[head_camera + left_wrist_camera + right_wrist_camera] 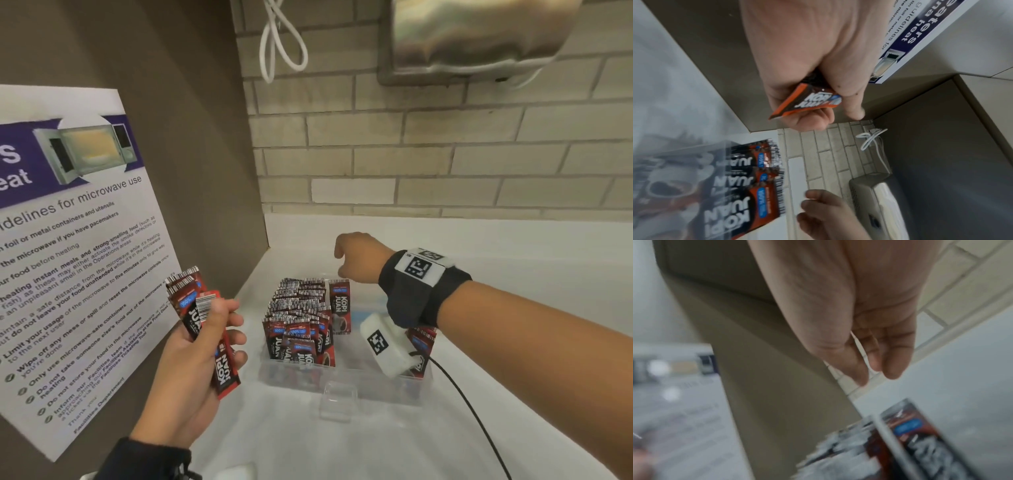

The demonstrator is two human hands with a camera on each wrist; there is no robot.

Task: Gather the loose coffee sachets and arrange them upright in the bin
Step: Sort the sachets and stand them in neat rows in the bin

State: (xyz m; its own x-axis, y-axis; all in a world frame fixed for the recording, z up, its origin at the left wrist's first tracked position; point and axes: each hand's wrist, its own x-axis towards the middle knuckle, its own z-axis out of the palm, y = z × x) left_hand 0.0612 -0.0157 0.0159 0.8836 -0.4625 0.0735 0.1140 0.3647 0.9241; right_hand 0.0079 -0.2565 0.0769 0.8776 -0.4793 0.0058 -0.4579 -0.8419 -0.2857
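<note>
A clear plastic bin (pixel 342 377) stands on the white counter, and several red-and-black coffee sachets (pixel 301 322) stand upright in its left half. One sachet (pixel 339 306) stands alone beside that block. My left hand (pixel 202 346) grips a bunch of sachets (pixel 205 322) to the left of the bin; the left wrist view shows them (pixel 805 100) pinched between thumb and fingers. My right hand (pixel 356 257) hovers above the bin's back edge, fingers loosely curled and holding nothing (pixel 875 356). More sachets (pixel 423 339) lie at the bin's right side, partly hidden by my wrist camera.
A laminated microwave notice (pixel 68 257) leans on the brown panel at left. A brick wall (pixel 445 154) rises behind the counter, with a steel dispenser (pixel 479 37) and a white cable (pixel 277 41) above. A black cable (pixel 476 421) trails over the counter at right.
</note>
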